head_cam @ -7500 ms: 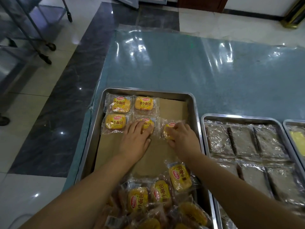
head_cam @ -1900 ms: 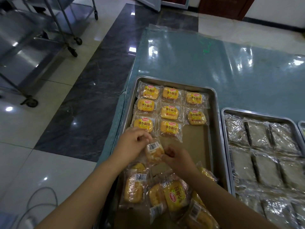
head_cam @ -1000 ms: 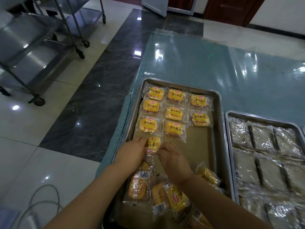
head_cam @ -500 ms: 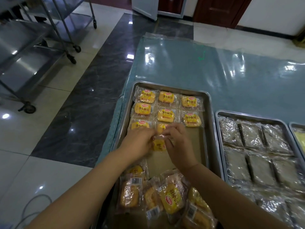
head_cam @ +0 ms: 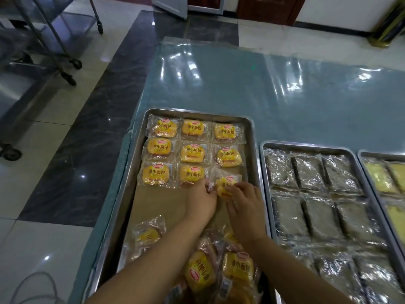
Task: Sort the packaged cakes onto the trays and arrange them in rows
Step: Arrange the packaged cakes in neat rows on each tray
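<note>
A steel tray (head_cam: 254,150) lined with brown paper holds yellow packaged cakes in rows of three at its far end. Two full rows lie flat, and the third row has two cakes plus a third yellow cake (head_cam: 226,183) at its right end. My left hand (head_cam: 200,199) pinches that cake's wrapper on its left side. My right hand (head_cam: 244,202) holds its near right edge with curled fingers. A loose heap of yellow cakes (head_cam: 219,273) lies at the near end under my forearms, with one pack (head_cam: 148,234) off to the left.
To the right stands a second steel tray (head_cam: 266,148) full of dark wrapped cakes, and a third tray (head_cam: 361,154) with pale yellow ones at the frame edge. The table (head_cam: 241,84) has a shiny blue-green plastic cover. Wheeled steel racks (head_cam: 54,40) stand on the floor at left.
Both hands carried one yellow cake from the middle of the tray to the right end of the third row. The view shifted a little to the left.
</note>
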{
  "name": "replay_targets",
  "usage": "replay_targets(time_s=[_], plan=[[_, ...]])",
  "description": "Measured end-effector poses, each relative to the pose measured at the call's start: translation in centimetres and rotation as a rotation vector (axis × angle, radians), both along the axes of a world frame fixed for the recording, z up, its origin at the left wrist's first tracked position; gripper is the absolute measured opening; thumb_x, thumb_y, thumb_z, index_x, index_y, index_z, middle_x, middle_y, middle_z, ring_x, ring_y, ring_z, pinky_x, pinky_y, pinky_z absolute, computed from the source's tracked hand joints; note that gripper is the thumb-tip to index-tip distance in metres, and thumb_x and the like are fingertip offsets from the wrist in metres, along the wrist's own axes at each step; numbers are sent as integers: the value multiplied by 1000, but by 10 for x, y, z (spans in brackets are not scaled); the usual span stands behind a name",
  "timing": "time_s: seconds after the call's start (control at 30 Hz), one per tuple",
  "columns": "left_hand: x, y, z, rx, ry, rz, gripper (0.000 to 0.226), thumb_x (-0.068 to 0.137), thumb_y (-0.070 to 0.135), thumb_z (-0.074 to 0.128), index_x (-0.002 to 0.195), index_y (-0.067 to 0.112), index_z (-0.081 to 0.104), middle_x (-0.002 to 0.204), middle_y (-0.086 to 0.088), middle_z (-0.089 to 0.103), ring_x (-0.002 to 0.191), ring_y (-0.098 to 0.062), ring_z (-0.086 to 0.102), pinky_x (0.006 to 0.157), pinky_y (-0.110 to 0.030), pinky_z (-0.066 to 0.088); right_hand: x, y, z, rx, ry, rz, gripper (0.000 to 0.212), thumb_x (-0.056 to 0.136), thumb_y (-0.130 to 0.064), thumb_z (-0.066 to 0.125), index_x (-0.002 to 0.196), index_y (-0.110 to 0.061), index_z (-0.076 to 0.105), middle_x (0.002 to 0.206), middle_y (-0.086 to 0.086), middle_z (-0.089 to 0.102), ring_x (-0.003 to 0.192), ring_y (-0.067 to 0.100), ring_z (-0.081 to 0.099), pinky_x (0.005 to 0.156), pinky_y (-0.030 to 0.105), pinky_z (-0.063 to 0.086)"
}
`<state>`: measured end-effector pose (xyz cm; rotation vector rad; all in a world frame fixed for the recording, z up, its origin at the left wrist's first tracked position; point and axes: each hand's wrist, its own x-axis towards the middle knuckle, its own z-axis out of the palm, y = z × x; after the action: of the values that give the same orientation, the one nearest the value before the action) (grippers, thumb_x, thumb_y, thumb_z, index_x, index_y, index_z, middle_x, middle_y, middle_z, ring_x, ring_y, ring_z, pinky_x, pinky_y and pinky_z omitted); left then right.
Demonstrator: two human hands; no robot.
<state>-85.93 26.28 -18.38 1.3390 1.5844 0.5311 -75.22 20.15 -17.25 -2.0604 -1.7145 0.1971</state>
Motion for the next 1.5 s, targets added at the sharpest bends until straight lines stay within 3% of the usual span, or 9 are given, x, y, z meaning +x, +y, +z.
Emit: replay_targets(time_s=[0.13, 0.27, 0.43, 0.53, 0.77, 0.9, 1.0, 1.33, 1.5], plan=[[19, -2, -4, 9, -1, -52, 20, 89, 5, 50, 103, 18, 53, 91, 0, 62, 88, -19, 59, 77, -35, 50, 17, 2, -6, -188, -36, 76, 44, 85, -10, 58, 128, -21, 54, 131, 11, 49, 116, 30, 46, 95, 42, 44], [7, -6, -7, 404, 402, -168, 39, 86, 6, 54, 123, 18, 52, 103, 0, 60, 91, -18, 58, 76, -32, 50, 25, 4, -17, -320, -187, 175, 61, 88, -13, 54, 144, -24, 31, 146, 10, 33, 130, 29, 33, 105, 37, 35], [-19, -1, -18, 528, 682, -534, 66, 88, 8, 50, 145, 31, 26, 151, -5, 25, 139, -24, 13, 114, -41, 6, 28, 11, -23, -365, -305, 226, 75, 83, -10, 59, 147, -19, 20, 148, 14, 24, 134, 31, 24, 112, 38, 25], [-20, -2, -23, 473, 779, -696, 72, 90, 15, 48, 147, 36, 9, 158, -4, 0, 143, -25, -6, 109, -45, -16, 29, 16, -24, -370, -322, 250, 79, 81, -12, 63, 148, -19, 19, 147, 14, 23, 134, 31, 23, 111, 37, 25], [-22, -2, -13, 478, 821, -738, 72, 90, 15, 50, 147, 36, 11, 158, -4, 2, 144, -24, -6, 111, -45, -11, 32, 16, -14, -402, -324, 284, 77, 84, -17, 62, 148, -22, 19, 146, 11, 21, 132, 29, 23, 110, 36, 27], [-43, -7, 2, 628, 681, -606, 53, 86, 21, 59, 135, 34, 44, 138, 3, 44, 132, -19, 23, 107, -34, 8, 31, 11, -7, -299, -238, 318, 57, 82, -15, 63, 135, -20, 45, 133, 9, 40, 120, 26, 36, 101, 34, 38], [-62, -19, 8, 457, 594, -599, 30, 84, 38, 61, 114, 35, 61, 114, 10, 56, 118, -15, 36, 95, -32, 21, 25, 0, -5, -193, -79, 377, 29, 86, -10, 55, 114, -12, 64, 115, 8, 57, 105, 26, 50, 91, 38, 45], [-98, -52, 5, 110, 418, -787, 36, 81, 31, 67, 115, 23, 60, 101, 3, 63, 88, -11, 52, 72, -24, 42, -14, -30, -7, -603, 129, 466, 35, 91, -27, 55, 126, -22, 57, 117, -2, 62, 106, 15, 55, 88, 23, 41], [-105, -58, 7, 253, 421, -842, 16, 79, 32, 67, 94, 26, 69, 98, 5, 62, 101, -13, 46, 82, -26, 36, -28, -38, 0, -679, 296, 278, 14, 83, -17, 60, 90, -29, 61, 89, -7, 64, 84, 12, 59, 74, 31, 53]])
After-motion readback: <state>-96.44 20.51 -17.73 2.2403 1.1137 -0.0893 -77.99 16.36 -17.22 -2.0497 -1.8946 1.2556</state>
